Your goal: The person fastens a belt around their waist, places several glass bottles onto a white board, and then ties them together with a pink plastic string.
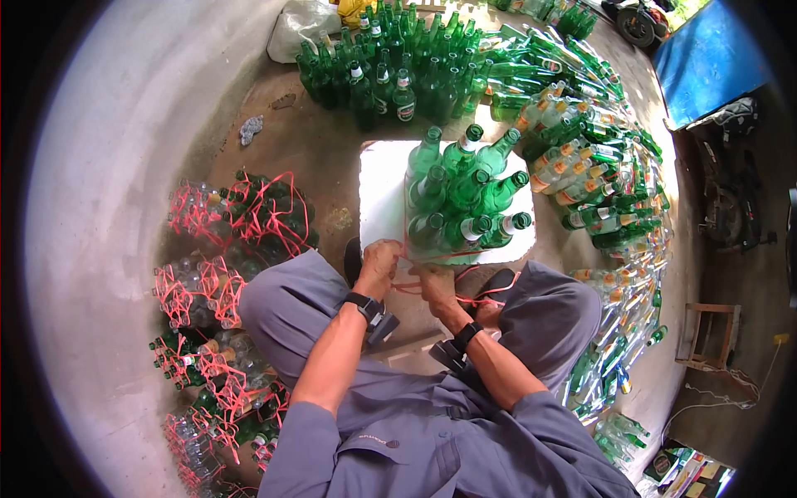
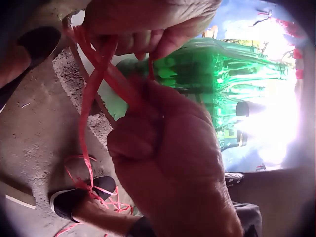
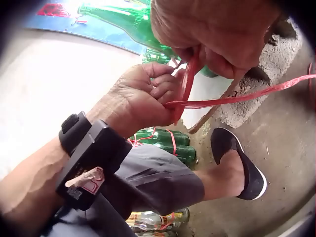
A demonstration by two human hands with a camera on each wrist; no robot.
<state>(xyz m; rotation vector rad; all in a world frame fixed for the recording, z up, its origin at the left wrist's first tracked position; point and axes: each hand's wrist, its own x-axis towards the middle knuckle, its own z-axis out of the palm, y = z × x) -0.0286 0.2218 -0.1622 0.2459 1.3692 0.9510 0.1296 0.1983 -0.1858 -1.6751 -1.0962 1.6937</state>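
A group of green glass bottles (image 1: 465,191) stands upright on a white board (image 1: 382,178), with red plastic string around the group's lower part. Just off the board's near edge, my left hand (image 1: 382,259) grips the red string (image 2: 91,98), fingers curled over it. Close beside it, my right hand (image 1: 437,284) holds another stretch of the same string. Between the two hands the strands cross, as the left wrist view shows. A loose length of string trails down past the right hand toward the foot. Palms partly hide the fingertips.
Bundles of bottles tied with red string (image 1: 220,290) lie along the left wall. Many upright green bottles (image 1: 398,66) stand behind the board, and piles of lying bottles (image 1: 598,166) line the right. A rough block (image 3: 266,74) supports the board.
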